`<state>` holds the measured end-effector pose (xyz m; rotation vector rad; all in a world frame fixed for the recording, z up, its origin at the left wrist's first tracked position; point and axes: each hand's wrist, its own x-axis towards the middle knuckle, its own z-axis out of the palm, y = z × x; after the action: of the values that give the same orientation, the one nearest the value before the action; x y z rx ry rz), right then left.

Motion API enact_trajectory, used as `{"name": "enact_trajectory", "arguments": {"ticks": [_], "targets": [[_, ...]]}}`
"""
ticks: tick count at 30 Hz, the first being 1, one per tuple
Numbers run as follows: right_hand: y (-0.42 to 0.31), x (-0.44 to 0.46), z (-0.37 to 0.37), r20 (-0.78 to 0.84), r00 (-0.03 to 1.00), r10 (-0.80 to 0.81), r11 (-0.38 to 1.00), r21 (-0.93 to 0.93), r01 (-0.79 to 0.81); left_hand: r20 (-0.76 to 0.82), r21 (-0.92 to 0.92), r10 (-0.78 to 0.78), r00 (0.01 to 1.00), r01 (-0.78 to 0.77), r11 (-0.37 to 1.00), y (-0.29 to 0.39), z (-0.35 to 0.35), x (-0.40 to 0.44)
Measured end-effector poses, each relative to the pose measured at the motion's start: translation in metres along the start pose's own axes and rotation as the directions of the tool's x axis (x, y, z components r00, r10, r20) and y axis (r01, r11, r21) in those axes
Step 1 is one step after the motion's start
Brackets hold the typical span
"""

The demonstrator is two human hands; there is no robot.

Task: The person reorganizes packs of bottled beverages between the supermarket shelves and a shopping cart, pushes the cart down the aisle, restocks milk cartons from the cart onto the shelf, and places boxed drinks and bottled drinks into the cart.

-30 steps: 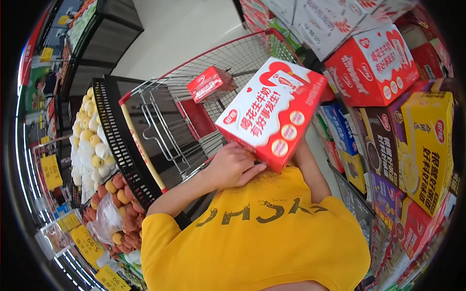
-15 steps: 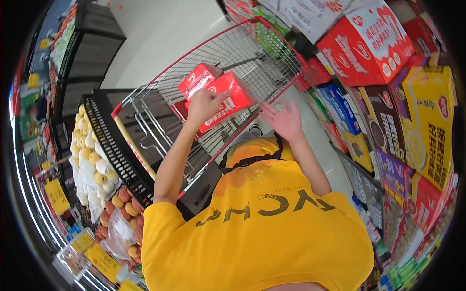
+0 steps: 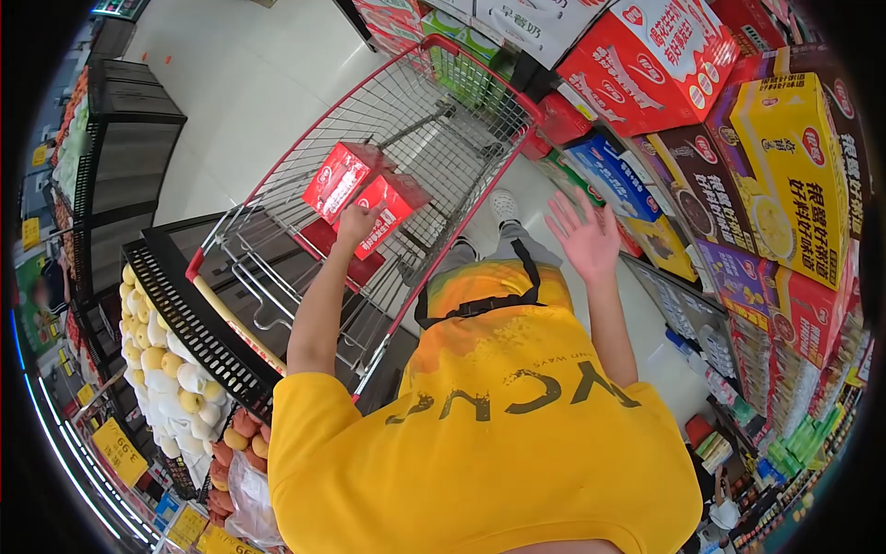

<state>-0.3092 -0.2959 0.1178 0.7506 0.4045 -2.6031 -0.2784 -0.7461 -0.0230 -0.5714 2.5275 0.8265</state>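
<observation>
My left hand (image 3: 356,224) is closed on the near top edge of a red box (image 3: 399,205) inside the shopping cart (image 3: 231,319). Beside that box, touching it on the left, another red box (image 3: 334,177) sits in the cart. The fingers on the far side of the held box are partly hidden. My right hand (image 3: 585,238) is raised to the right of the cart, palm showing and fingers spread, with nothing in it.
Stacked red cartons (image 3: 637,76) and yellow cartons (image 3: 784,175) line the right side. A black-edged produce stand with wrapped yellow fruit (image 3: 161,365) borders the cart's handle on the left. My shoe (image 3: 504,207) shows beside the cart. Another person (image 3: 724,510) is at lower right.
The large red and white box has gone from both hands down into the cart, beside the first box. My right hand has let go and moved right, fingers spreading.
</observation>
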Motion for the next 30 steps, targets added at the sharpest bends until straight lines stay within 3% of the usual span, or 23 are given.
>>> {"name": "enact_trajectory", "arguments": {"ticks": [1, 2, 7, 9, 10, 17, 21, 22, 23, 25, 26, 28, 30], "targets": [[0.000, -0.002, -0.001, -0.006, 1.000, -0.001, 1.000, -0.009, 0.001, -0.031, 0.018, 0.048, 0.998, -0.048, 0.999, 0.003, 0.001, 0.003], [0.000, -0.003, -0.002, 0.002, 1.000, -0.003, 1.000, -0.028, 0.003, 0.028, 0.027, -0.042, 0.999, 0.041, 0.999, 0.009, -0.003, 0.008], [-0.001, -0.007, 0.003, -0.040, 0.998, -0.042, 0.996, -0.085, 0.038, -0.013, -0.013, -0.076, 0.997, 0.076, 0.997, -0.012, 0.008, 0.026], [-0.004, -0.012, -0.002, -0.067, 0.996, -0.060, 0.992, -0.118, 0.052, -0.119, 0.001, -0.015, 0.993, 0.015, 1.000, -0.019, 0.019, 0.031], [-0.004, -0.015, -0.007, -0.076, 0.995, -0.058, 0.992, -0.119, 0.049, -0.022, -0.009, -0.083, 0.996, 0.083, 0.997, -0.009, 0.011, 0.029], [-0.009, -0.011, -0.017, -0.088, 0.993, -0.075, 0.992, -0.105, 0.066, -0.048, -0.056, -0.107, 0.993, 0.104, 0.993, -0.011, 0.014, 0.030], [-0.015, -0.004, -0.019, -0.074, 0.995, -0.060, 0.995, -0.090, 0.053, -0.211, 0.108, 0.124, 0.970, -0.103, 0.989, -0.017, 0.027, 0.031], [-0.017, -0.002, -0.021, -0.070, 0.995, -0.077, 0.994, -0.079, 0.071, -0.163, 0.119, -0.027, 0.986, 0.047, 0.992, 0.001, 0.018, 0.026], [-0.019, 0.001, -0.024, -0.031, 0.998, -0.062, 0.997, -0.056, 0.060, -0.162, 0.128, -0.007, 0.987, 0.028, 0.991, 0.015, 0.016, 0.025], [-0.024, 0.004, -0.025, 0.013, 0.998, -0.061, 0.998, -0.027, 0.061, -0.420, 0.286, 0.311, 0.852, -0.201, 0.937, 0.045, 0.012, 0.025], [-0.026, 0.007, -0.023, 0.004, 0.998, -0.060, 0.997, -0.045, 0.060, -0.349, 0.184, 0.294, 0.890, -0.242, 0.953, 0.080, 0.000, 0.023], [-0.032, 0.013, -0.021, 0.004, 0.998, -0.068, 0.996, -0.057, 0.068, -0.400, 0.129, 0.527, 0.750, -0.524, 0.842, 0.146, -0.010, 0.027], [-0.038, 0.017, -0.023, 0.054, 0.996, -0.072, 0.996, -0.054, 0.075, -0.429, 0.021, 0.634, 0.643, -0.695, 0.719, 0.242, -0.031, 0.004]]}}
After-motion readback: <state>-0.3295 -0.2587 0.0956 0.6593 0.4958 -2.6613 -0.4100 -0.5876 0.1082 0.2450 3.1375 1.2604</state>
